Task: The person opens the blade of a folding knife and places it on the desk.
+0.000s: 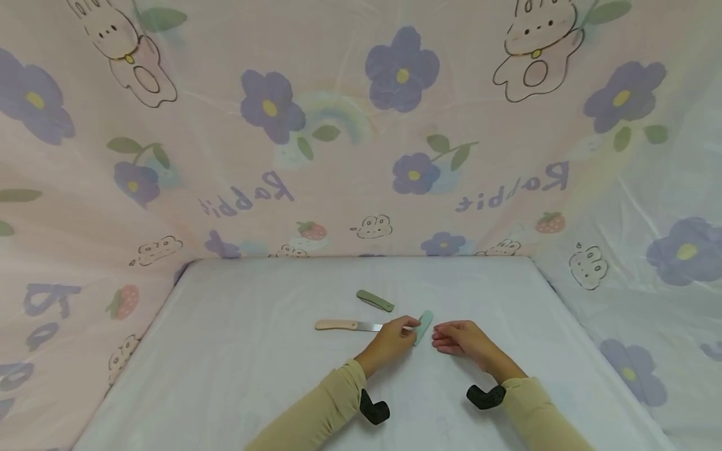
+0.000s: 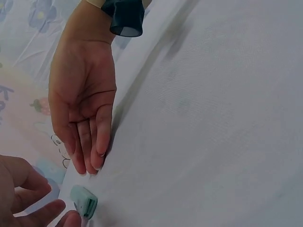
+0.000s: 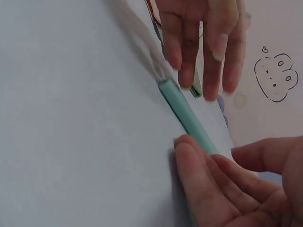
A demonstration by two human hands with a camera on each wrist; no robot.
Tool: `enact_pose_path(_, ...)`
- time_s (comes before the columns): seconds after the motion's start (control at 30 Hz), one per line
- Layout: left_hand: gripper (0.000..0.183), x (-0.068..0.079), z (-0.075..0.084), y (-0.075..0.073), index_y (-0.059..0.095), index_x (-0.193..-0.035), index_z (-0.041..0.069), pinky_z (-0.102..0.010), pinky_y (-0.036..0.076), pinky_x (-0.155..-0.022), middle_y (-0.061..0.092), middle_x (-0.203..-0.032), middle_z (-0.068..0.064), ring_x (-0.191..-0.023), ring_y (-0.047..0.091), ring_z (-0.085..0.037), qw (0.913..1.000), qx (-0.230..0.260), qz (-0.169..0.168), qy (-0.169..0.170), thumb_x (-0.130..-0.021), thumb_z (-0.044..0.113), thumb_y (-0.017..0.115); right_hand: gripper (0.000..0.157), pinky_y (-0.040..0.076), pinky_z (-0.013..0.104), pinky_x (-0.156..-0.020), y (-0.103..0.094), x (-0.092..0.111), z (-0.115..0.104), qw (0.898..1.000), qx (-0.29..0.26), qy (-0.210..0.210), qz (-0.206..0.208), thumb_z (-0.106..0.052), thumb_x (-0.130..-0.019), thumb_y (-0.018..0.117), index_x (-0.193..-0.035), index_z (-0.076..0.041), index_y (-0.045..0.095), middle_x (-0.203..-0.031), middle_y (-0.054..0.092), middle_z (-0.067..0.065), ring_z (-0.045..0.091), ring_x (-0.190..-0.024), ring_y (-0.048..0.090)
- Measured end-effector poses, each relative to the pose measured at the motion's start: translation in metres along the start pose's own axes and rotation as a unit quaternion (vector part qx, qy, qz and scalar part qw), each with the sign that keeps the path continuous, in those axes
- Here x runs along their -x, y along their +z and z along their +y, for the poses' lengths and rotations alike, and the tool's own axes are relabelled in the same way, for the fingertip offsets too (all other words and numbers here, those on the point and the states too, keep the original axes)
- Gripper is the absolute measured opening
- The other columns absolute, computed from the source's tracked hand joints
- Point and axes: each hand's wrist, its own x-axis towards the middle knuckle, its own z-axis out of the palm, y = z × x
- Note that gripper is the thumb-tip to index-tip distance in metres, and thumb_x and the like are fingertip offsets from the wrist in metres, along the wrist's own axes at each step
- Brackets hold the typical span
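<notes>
A mint-green folding knife (image 1: 424, 327), closed into its handle, lies on the white table between the two hands. My left hand (image 1: 392, 338) is just left of it, fingers loosely bent and spread, nothing held. The left fingertips (image 3: 213, 92) hang beside the handle's near end in the right wrist view. From the right, my right hand (image 1: 462, 341) rests close by, palm turned inward and fingers relaxed. In the left wrist view, the right hand's fingers (image 2: 87, 146) stop short of the mint knife (image 2: 85, 201).
Left of the left hand lies an opened knife with a beige handle (image 1: 336, 324), its blade (image 1: 369, 327) partly hidden by that hand. An olive-green folding knife (image 1: 375, 300) lies closed farther back. Patterned rabbit-and-flower cloth (image 1: 338, 188) surrounds the table (image 1: 237, 376).
</notes>
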Motion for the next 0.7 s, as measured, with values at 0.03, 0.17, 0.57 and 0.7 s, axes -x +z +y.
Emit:
enact_pose_path(0.03,0.026,0.001,0.000,0.001,0.060,-0.116,0.005,-0.023,0.049,-0.075,0.061,-0.116,-0.004,-0.094,0.059,-0.010,1.0000,0.001,0.000,-0.002,-0.091,0.009,0.054,0.042,0.052,0.036,-0.082,0.001,0.000,0.001,1.000,-0.006,0.001,-0.002,-0.015,-0.097,0.049,-0.121,0.018,0.045,-0.103,0.063,0.020,0.027,-0.093,0.064)
enact_pose_path(0.17,0.026,0.001,-0.002,0.004,0.061,-0.116,0.007,-0.023,0.048,-0.075,0.062,-0.114,-0.003,-0.093,0.058,-0.008,0.9999,-0.010,0.003,-0.005,-0.091,0.011,0.056,0.042,0.051,0.036,-0.084,0.006,0.000,0.005,0.999,-0.043,0.000,-0.008,-0.013,-0.097,0.048,-0.123,0.020,0.043,-0.105,0.063,0.021,0.027,-0.095,0.064)
enact_pose_path(0.57,0.029,-0.006,-0.004,0.010,0.060,-0.115,0.005,-0.022,0.043,-0.066,0.056,-0.089,0.000,-0.080,0.050,-0.010,0.9984,-0.055,0.009,-0.003,-0.087,0.009,0.061,0.042,0.049,0.037,-0.087,0.015,-0.003,0.008,0.995,-0.102,-0.007,-0.017,-0.006,-0.096,0.048,-0.126,0.021,0.037,-0.102,0.064,0.019,0.026,-0.098,0.063)
enact_pose_path(0.7,0.028,-0.005,-0.005,0.009,0.060,-0.116,0.005,-0.021,0.044,-0.067,0.058,-0.090,0.000,-0.080,0.050,-0.008,0.9987,-0.050,0.007,-0.004,-0.088,0.009,0.061,0.041,0.049,0.037,-0.087,0.016,-0.003,0.009,0.995,-0.102,-0.006,-0.018,-0.006,-0.096,0.048,-0.126,0.021,0.038,-0.103,0.064,0.020,0.026,-0.098,0.063)
